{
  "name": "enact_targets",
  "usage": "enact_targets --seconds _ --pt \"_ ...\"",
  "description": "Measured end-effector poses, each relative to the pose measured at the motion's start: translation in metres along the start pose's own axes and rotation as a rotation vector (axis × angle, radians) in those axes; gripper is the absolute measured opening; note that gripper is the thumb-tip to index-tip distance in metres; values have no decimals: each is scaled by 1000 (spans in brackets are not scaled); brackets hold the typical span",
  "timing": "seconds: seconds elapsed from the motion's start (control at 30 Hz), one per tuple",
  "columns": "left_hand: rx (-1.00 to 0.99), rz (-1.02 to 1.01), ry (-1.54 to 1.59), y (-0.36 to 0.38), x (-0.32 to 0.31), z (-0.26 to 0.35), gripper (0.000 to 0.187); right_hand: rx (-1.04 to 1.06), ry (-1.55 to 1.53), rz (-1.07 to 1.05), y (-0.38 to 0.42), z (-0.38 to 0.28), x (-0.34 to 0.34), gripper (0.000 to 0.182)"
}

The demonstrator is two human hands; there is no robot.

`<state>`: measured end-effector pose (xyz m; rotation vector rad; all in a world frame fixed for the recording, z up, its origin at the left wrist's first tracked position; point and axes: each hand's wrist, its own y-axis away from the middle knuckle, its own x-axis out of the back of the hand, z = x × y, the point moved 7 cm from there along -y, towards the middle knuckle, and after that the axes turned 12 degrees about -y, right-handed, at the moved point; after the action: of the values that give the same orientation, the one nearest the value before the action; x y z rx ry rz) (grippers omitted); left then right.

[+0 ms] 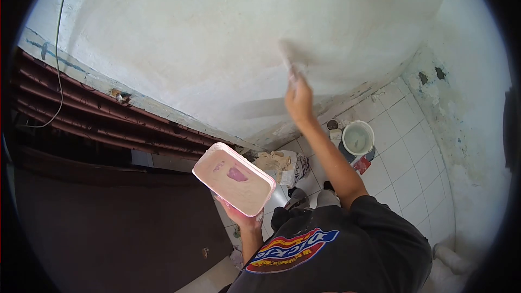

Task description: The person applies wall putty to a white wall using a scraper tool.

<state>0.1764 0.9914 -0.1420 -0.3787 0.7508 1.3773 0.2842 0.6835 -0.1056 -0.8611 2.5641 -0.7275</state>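
My left hand point(239, 215) supports a pinkish-white plastic tray point(270, 177) from below, fingers mostly hidden under it. Beige putty point(228, 184) coats the inside of the tray, with a purple-pink patch near its middle. Out ahead, my right hand point(299, 102) is closed around the handle of a putty knife point(286, 59). Its blade, smeared by motion, lies close against the pale wall point(206, 38). Damp-looking beige patches mark the wall around the blade.
A white bucket of cloudy water point(358, 138) stands on the tiled floor point(399, 157), with a red-and-white item point(362, 164) beside it. An opened bag point(285, 165) sits near my feet. At left are a maroon curtain point(108, 111), a hanging cable point(58, 49) and a dark brown panel point(108, 222).
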Motion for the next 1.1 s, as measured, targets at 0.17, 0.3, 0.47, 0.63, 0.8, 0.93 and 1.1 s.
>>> enact_targets --seconds 0.17,0.3,0.47,0.63,0.8,0.93,1.1 --pt "-135 159 -67 10 20 -1 61 117 196 219 -56 10 35 42" --pt "-107 154 -25 15 16 -3 61 134 222 33 -7 14 0 42" --pt "-83 112 -12 13 8 -6 64 59 95 -114 6 1 -7 43" --pt "-138 80 -65 17 10 2 63 80 90 97 -69 -26 17 49" --pt "-81 41 -5 11 15 1 63 180 240 -64 -10 -41 -36 47" --pt "-64 15 -56 1 10 6 63 209 208 -174 4 -32 -28 44" --pt "-79 27 -71 -2 19 17 63 7 152 166 -43 2 32 40"
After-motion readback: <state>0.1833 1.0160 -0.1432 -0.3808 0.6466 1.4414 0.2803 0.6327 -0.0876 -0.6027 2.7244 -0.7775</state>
